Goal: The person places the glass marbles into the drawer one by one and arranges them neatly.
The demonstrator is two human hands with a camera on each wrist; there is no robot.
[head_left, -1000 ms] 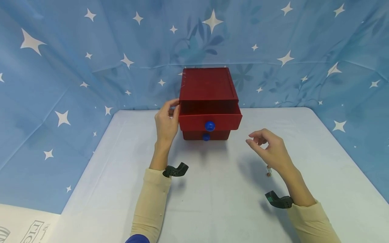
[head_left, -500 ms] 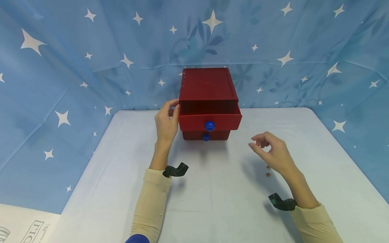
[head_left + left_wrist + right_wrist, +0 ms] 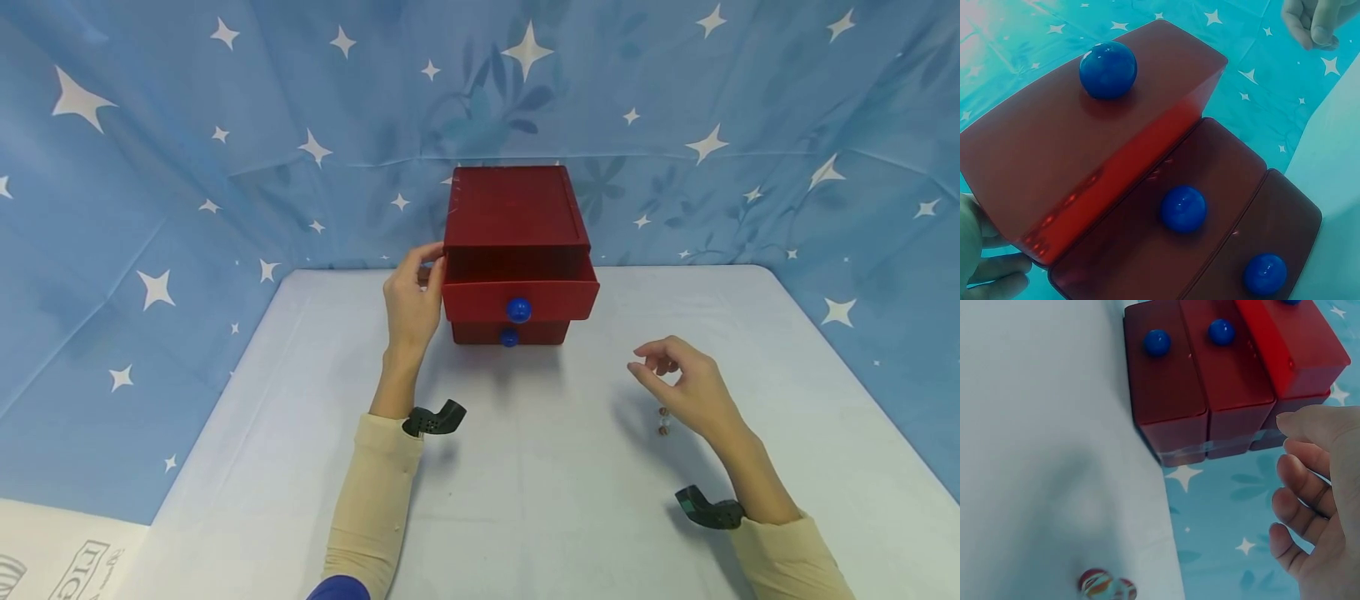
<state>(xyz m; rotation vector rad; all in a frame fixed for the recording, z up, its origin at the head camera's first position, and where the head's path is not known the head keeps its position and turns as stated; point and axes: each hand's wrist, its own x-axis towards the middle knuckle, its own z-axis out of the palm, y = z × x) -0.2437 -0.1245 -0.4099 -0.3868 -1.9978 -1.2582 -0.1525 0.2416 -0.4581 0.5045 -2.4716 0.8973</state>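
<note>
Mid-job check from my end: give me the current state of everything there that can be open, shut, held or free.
Red cabinet: upright on the table
Top drawer: pulled out
Middle drawer: shut
Bottom drawer: shut
Glass marbles: on the table, not held
Left hand: fingers at the cabinet's left side
Right hand: loosely curled, holding nothing

- Glassy balls point(image 3: 1097, 585), near the right hand point(image 3: 692, 385): too small in head view to count.
- Upper drawer point(image 3: 480, 301), at the left hand point(image 3: 411, 304): floor hidden.
- Top blue knob point(image 3: 1291, 301), beyond right thumb: cut off, right wrist view.
</note>
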